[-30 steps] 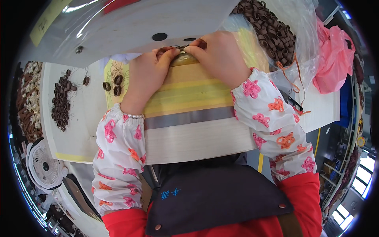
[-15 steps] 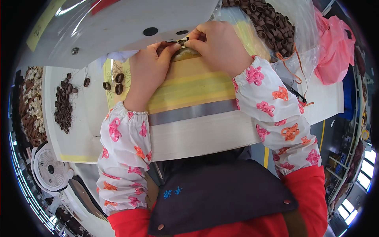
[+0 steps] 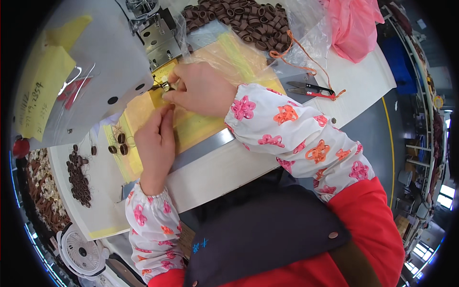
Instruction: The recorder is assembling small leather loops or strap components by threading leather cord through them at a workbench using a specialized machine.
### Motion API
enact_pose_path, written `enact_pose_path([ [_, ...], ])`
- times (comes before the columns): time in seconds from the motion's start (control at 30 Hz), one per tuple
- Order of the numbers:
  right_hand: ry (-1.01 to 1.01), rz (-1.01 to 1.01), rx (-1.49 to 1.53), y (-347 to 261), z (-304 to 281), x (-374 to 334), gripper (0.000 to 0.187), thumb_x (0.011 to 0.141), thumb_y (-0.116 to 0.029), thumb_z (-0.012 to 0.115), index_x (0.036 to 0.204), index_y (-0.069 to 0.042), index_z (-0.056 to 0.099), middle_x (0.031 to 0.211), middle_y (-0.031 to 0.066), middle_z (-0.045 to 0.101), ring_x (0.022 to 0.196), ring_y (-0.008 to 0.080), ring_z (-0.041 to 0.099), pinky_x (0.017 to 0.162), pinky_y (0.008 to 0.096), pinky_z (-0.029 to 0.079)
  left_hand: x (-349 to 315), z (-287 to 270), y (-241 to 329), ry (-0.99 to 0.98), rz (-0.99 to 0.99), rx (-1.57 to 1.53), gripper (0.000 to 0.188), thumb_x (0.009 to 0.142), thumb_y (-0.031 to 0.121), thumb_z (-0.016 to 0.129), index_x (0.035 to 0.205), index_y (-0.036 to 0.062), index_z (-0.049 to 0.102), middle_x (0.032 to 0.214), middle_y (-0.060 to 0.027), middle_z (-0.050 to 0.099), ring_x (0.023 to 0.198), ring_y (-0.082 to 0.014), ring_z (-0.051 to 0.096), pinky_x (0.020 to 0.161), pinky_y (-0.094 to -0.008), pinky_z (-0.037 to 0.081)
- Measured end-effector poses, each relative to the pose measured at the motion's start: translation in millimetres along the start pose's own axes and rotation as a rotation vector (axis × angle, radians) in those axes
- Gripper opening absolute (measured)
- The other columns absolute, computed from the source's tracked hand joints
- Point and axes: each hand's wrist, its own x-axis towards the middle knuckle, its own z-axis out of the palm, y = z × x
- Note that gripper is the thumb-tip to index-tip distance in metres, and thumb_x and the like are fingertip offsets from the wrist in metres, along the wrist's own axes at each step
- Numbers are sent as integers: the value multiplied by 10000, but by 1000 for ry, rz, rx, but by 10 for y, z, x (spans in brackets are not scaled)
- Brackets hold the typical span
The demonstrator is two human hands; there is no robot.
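Note:
My right hand (image 3: 205,90) is at the needle and presser foot (image 3: 164,86) of a sewing machine (image 3: 91,81). Its thumb and forefinger close beside the foot; whatever they grip is too small or hidden. Just below it, my left hand (image 3: 155,143) rests on the yellow-taped bed (image 3: 191,129), thumb and forefinger drawn together. What is between those fingertips, if anything, cannot be made out. To the left of that hand lie a few small brown loops (image 3: 121,138) with loose threads.
A heap of brown loops (image 3: 244,21) lies on clear plastic at the back. Thread snips (image 3: 311,90) and an orange cord (image 3: 306,50) lie to the right, below a pink bag (image 3: 351,28). More loops (image 3: 79,177) sit left; a white fan (image 3: 82,251) stands lower left.
The view has swung right and shows more of the machine's needle area. My hands, earlier close together at the needle, are apart; the left has drawn back toward me.

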Motion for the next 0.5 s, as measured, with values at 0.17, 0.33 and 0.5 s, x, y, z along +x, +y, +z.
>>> enact_pose_path([
  [0.17, -251, 289, 496, -16, -94, -89, 191, 720, -66, 628, 834, 61, 542, 643, 79, 592, 594, 138, 599, 561, 258, 479, -150, -101, 93, -151, -57, -9, 122, 833, 84, 534, 890, 17, 618, 619, -101, 547, 525, -165, 477, 504, -278, 374],
  [0.33, -218, 18, 345, -102, 45, -359, 155, 721, -59, 618, 818, 38, 544, 640, 56, 567, 561, 100, 545, 541, 238, 451, 135, -131, 0, 21, 144, -178, 120, 832, 80, 525, 850, 12, 623, 699, -95, 561, 571, -149, 492, 568, -276, 375],
  [0.5, -332, -45, 335, -241, -115, -479, 121, 744, -57, 598, 804, 33, 543, 642, 39, 549, 557, 80, 508, 517, 231, 426, 253, -191, -281, -244, 194, -120, 120, 818, 103, 548, 854, 10, 616, 662, -53, 572, 552, -131, 494, 588, -281, 370],
])
